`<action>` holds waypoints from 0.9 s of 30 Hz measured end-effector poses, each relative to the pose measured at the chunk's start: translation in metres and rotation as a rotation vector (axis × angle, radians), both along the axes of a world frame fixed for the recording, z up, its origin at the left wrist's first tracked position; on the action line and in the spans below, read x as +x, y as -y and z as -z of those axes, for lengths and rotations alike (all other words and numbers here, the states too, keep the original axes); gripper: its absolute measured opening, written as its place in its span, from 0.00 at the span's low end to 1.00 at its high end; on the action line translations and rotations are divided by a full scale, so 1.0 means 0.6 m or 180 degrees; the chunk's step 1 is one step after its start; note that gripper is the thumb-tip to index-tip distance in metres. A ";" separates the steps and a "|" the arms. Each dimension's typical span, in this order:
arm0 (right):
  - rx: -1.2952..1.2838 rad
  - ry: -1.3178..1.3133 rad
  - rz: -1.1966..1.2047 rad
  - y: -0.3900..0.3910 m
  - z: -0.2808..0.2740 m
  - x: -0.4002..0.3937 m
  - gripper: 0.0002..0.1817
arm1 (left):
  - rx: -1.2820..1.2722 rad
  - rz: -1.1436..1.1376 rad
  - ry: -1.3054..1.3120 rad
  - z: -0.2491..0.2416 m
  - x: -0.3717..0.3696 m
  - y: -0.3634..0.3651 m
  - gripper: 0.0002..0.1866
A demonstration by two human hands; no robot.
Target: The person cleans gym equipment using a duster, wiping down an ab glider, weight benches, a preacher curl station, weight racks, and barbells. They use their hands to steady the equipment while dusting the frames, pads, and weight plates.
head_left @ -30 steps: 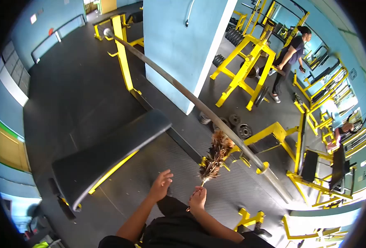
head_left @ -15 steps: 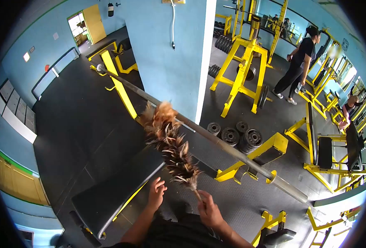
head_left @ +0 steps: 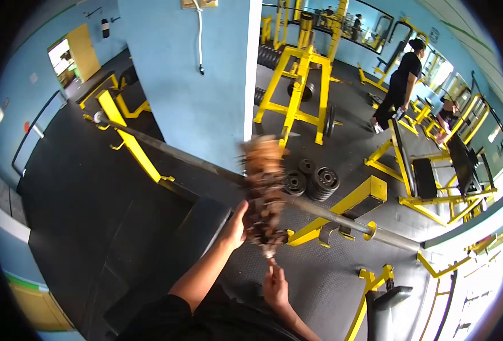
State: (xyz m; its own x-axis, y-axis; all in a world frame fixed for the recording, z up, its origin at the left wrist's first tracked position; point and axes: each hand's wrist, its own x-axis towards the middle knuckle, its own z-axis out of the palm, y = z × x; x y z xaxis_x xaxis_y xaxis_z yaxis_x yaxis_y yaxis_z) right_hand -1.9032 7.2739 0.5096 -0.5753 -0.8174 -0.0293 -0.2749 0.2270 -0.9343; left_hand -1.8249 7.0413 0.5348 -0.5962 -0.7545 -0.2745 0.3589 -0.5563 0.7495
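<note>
My right hand [head_left: 276,288] is closed round the thin handle of a feather duster [head_left: 264,196]. The duster stands nearly upright in the view, its brown feathers blurred by motion and its tan tip uppermost. It crosses in front of a long barbell bar [head_left: 191,161], hiding part of it. Close beside the feathers on the left is my left hand [head_left: 236,228], open, with one digit stretched upward; its other fingers are partly hidden. The bar lies across yellow uprights [head_left: 127,139] of a bench, whose black padded seat [head_left: 197,227] is under my left forearm.
Stacked weight plates [head_left: 324,181] sit on the black floor beyond the bar. A blue pillar [head_left: 186,79] rises behind it. Yellow machines [head_left: 299,91] stand farther back. A person in black [head_left: 403,79] stands at the right, and another sits behind among the machines.
The view has turned to the right. The duster has swung from leaning left to nearly upright, moving along the bar. My left hand has risen to the duster's side.
</note>
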 end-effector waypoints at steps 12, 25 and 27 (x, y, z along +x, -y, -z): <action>0.1356 -0.0914 0.1796 -0.180 0.063 0.030 0.11 | 0.0714 0.0040 -0.0041 0.088 0.060 0.136 0.30; 0.2109 0.0473 0.2236 -0.131 0.099 0.201 0.24 | 0.0723 -0.0388 -0.0777 0.052 0.137 0.288 0.22; 0.2800 -0.0666 0.1312 -0.079 0.058 0.213 0.23 | 0.0627 -0.0497 -0.0702 0.039 0.177 0.305 0.24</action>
State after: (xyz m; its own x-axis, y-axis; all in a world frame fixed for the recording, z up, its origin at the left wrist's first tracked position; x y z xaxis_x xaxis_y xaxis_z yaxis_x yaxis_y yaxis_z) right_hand -1.7757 7.3212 0.4747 -0.8724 -0.2883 -0.3946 -0.1588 0.9309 -0.3290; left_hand -1.7189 6.8586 0.5113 -0.5388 -0.7867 -0.3013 0.5929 -0.6082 0.5277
